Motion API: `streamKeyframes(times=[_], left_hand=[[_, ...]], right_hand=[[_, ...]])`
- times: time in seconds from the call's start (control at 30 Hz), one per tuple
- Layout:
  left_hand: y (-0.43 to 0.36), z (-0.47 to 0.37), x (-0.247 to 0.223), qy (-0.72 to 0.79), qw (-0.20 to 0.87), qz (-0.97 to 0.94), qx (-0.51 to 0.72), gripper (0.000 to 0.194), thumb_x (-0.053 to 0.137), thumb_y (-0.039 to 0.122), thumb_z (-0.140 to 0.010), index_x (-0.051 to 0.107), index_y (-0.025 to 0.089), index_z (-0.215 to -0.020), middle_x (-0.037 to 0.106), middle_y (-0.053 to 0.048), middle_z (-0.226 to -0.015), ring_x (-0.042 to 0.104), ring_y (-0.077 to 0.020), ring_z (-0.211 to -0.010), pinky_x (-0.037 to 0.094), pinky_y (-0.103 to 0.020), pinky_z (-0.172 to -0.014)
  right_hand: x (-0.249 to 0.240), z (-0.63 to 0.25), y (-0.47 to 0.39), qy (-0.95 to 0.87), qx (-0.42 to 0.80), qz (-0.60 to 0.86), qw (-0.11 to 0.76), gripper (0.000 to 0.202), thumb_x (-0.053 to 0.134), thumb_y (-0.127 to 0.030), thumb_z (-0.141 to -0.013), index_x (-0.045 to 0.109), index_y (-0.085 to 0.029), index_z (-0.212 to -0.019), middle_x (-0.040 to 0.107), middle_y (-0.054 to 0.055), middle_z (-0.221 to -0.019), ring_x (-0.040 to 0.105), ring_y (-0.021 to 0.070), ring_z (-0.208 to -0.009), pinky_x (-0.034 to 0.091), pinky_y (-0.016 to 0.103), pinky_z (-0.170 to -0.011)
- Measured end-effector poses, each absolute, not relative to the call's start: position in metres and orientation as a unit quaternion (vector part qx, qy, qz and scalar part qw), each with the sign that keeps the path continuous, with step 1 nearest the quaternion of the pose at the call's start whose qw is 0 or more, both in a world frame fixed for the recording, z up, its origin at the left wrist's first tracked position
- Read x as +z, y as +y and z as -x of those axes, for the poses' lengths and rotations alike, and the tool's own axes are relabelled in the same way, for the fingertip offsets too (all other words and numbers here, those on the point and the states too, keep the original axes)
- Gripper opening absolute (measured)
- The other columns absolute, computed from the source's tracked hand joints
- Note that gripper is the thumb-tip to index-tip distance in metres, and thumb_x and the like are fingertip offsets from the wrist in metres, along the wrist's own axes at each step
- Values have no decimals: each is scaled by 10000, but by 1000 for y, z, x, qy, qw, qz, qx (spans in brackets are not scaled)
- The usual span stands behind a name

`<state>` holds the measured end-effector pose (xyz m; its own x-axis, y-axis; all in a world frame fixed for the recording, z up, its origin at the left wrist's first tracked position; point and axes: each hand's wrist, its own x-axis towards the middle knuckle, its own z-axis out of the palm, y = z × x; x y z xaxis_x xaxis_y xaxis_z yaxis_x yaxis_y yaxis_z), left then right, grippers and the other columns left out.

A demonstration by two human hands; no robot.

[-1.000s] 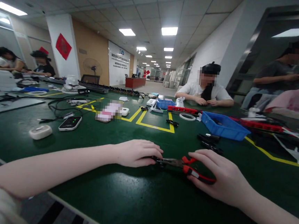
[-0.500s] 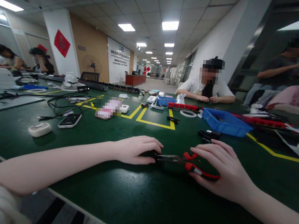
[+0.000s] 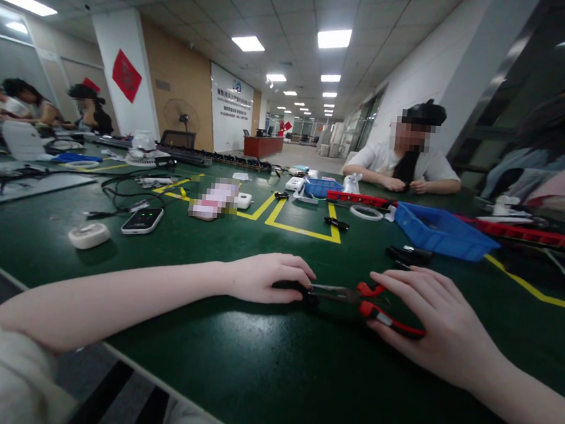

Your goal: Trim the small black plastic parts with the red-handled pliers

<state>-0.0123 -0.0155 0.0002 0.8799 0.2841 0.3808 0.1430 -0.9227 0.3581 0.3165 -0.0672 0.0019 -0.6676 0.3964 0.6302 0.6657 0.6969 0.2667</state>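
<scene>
My right hand (image 3: pixel 444 322) grips pliers (image 3: pixel 349 296) by their red-and-black handles, which are spread apart. The metal jaws point left and meet a small black part (image 3: pixel 311 299) at the fingertips of my left hand (image 3: pixel 274 278). Thumb and fingers of that hand are closed around the part, which is mostly hidden and too dark to name exactly. Just beyond my right fingers lie some black pieces (image 3: pixel 410 255). Both hands are low over the green table (image 3: pixel 228 379).
A blue bin (image 3: pixel 443 233) stands behind my right hand. To the left are a white rounded case (image 3: pixel 88 236), a small device with green lights (image 3: pixel 142 220), a phone (image 3: pixel 214 199) and black cables. Across the table sits a person (image 3: pixel 411 151).
The view has turned slightly left, so the scene sits further right. Both hands keep their grip, the pliers still at the black part.
</scene>
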Motion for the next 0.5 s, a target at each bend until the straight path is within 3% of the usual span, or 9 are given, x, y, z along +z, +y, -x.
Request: streamKeyframes(times=[0.2, 0.5], left_hand=[[-13, 14, -1, 129, 222, -938, 232, 193, 632, 121, -919, 668, 150, -1107, 575, -151, -1326, 580, -252, -1246, 464, -406, -1084], [-12, 14, 0, 134, 249, -931, 230, 140, 637, 216, -964, 685, 160, -1082, 599, -133, -1313, 588, -242, -1242, 459, -395, -1086]], right_hand=[[2, -315, -68, -885, -210, 327, 254, 483, 629, -453, -905, 571, -215, -1320, 674, 131, -1147, 666, 300, -1001, 574, 452, -820], [3, -314, -71, -894, -176, 329, 247, 451, 622, -472, -908, 604, -221, -1282, 690, 119, -1105, 694, 259, -902, 600, 382, -733]])
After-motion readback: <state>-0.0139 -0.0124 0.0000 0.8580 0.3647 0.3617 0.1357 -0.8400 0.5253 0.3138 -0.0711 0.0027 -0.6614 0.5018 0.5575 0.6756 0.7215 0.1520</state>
